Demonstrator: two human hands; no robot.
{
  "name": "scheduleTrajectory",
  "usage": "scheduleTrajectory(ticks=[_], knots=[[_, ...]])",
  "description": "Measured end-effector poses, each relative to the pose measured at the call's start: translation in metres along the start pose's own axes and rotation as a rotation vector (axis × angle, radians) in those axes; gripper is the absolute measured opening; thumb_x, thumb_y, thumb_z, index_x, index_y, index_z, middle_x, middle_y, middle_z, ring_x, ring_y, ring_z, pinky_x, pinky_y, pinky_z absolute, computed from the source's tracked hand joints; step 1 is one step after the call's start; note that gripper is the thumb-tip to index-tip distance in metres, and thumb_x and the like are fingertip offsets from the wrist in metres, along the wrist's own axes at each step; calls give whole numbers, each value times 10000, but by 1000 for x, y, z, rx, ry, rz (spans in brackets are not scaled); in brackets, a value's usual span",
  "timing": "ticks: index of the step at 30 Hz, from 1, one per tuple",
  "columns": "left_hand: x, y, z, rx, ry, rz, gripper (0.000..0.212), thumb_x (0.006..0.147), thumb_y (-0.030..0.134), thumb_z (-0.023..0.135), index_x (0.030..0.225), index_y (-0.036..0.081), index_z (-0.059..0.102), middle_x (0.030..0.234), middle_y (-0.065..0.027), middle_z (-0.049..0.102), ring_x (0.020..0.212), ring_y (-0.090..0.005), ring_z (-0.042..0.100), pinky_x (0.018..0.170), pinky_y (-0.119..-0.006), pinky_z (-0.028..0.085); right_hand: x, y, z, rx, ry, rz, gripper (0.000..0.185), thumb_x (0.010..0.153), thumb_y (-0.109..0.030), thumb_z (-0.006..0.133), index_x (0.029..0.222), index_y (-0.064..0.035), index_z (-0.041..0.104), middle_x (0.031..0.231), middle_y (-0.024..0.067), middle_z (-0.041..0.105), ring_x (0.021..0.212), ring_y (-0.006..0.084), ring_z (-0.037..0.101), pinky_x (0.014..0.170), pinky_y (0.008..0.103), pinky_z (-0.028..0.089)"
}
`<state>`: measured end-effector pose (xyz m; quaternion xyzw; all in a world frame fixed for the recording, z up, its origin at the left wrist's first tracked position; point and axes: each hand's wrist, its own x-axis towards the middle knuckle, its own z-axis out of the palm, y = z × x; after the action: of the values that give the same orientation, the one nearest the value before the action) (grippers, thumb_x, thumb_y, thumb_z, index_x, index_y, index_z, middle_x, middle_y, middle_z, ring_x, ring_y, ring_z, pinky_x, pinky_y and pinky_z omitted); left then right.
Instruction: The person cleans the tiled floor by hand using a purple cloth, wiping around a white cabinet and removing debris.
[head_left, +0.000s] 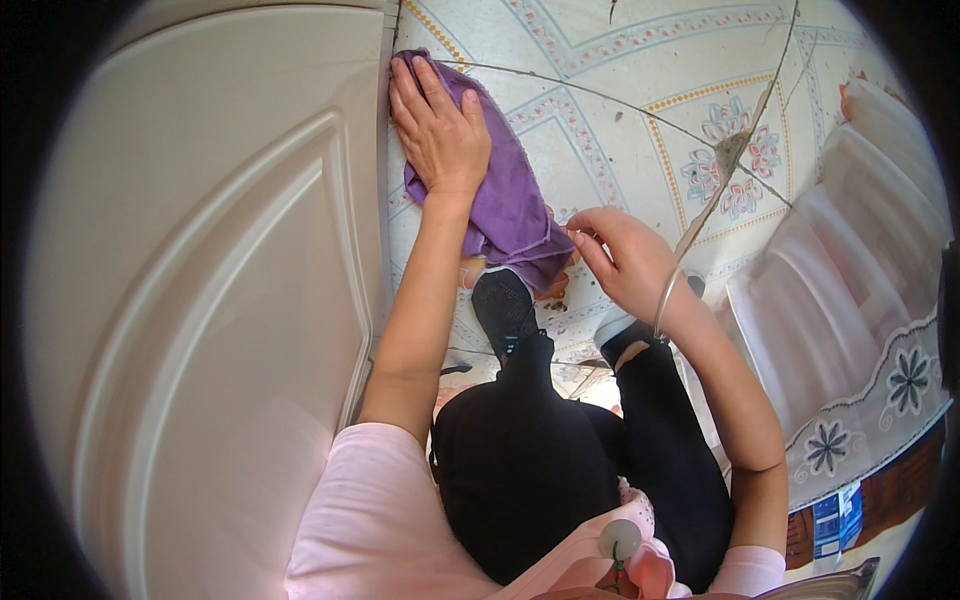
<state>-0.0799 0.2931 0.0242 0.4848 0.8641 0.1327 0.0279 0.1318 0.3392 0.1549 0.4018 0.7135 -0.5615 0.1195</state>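
Note:
A purple cloth (507, 176) lies spread on the patterned tile floor (600, 135), along the foot of a cream panelled door. My left hand (444, 139) rests flat on the cloth's far end, palm down, fingers pointing away and thumb apart. Near the cloth's right corner is my right hand (626, 259), with thumb and index finger curled close to the edge; whether they pinch it cannot be told. A bangle circles the right wrist. The near end of the cloth reaches the toe of a black shoe (504, 304).
The cream panelled door (247, 300) takes up the left side. To the right hangs a sheer white curtain (840, 247) with embroidered flowers, and a blue-and-white box (838, 521) shows below its hem. Cracked, chipped tiles (729, 154) lie ahead. A second shoe (626, 341) stands below the right hand.

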Motion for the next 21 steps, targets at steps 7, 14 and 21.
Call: scheduleTrajectory(ticks=[7, 14, 21], knots=[[-7, -2, -5, -39, -35, 66, 643, 925, 279, 517, 1408, -90, 308, 1483, -262, 287, 1351, -427, 296, 1127, -488, 247, -3, 0, -3, -12, 3, 10, 201, 920, -170, 520, 1000, -16, 620, 918, 176, 630, 877, 355, 612, 784, 419, 482], [17, -4, 9, -29, 73, 122, 653, 904, 279, 523, 1402, -91, 323, 1486, -250, 301, 1357, -414, 302, 1115, -474, 281, -5, 1, -5, -5, 1, 24, 208, 922, -177, 517, 1008, -16, 618, 926, 174, 631, 881, 354, 612, 787, 420, 481], [31, -4, 13, -12, 99, 163, 629, 908, 294, 522, 1396, -69, 360, 1465, -229, 356, 1352, -386, 330, 1111, -446, 301, -7, 4, -4, -2, -17, 22, 203, 922, -178, 514, 995, -17, 614, 926, 174, 628, 884, 359, 609, 787, 423, 479]])
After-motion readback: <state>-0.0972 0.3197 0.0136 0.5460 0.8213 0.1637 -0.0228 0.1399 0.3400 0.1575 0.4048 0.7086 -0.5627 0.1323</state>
